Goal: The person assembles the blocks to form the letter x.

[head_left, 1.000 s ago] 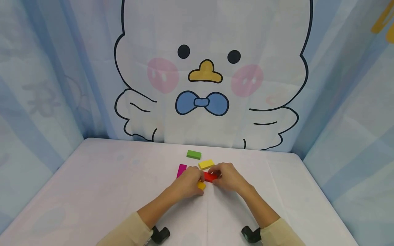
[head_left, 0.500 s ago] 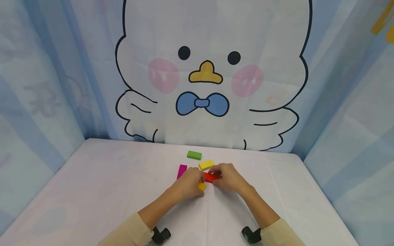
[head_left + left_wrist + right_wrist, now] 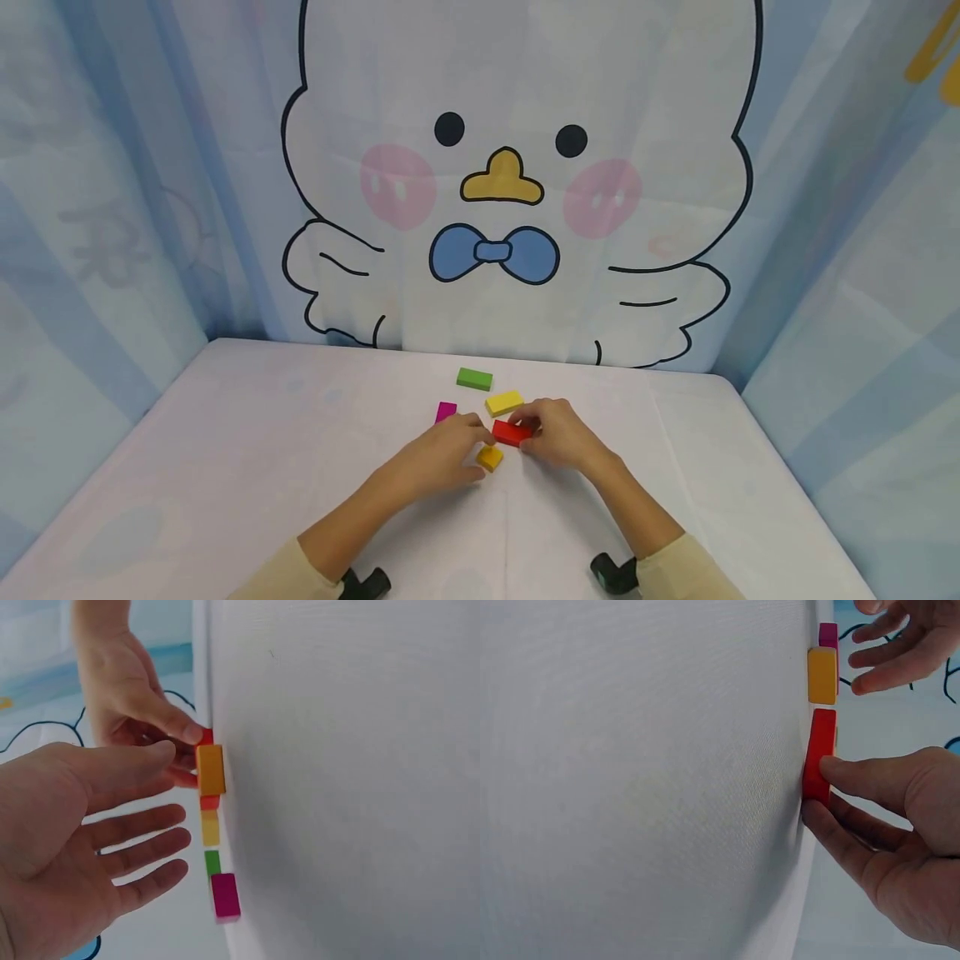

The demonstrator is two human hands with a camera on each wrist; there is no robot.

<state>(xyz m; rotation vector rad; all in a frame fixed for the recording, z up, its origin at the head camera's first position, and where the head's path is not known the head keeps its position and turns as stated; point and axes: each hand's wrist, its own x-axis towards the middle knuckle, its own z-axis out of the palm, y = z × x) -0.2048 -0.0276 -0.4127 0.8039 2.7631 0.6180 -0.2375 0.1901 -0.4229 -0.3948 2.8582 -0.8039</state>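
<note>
My right hand (image 3: 558, 435) pinches a red block (image 3: 508, 432) on the table between thumb and fingers, as the right wrist view also shows with the red block (image 3: 821, 750). Just left of it, my left hand (image 3: 442, 454) is spread with its fingers apart and nothing in them. An orange-yellow block (image 3: 490, 457) lies beside the left fingertips, near the red block's left end. In the left wrist view the left fingers (image 3: 142, 851) are extended, with a gap to the orange-yellow block (image 3: 211, 769). A magenta block (image 3: 446, 411) is partly hidden behind the left hand.
Beyond the red block lies a yellow block (image 3: 504, 403), and farther back a green block (image 3: 475, 379). The white table (image 3: 262, 433) ends at a curtain (image 3: 495, 317) printed with a cartoon bird.
My left hand has let go of the orange-yellow block and drawn back a little to the left, uncovering it. The right hand and red block have stayed nearly still.
</note>
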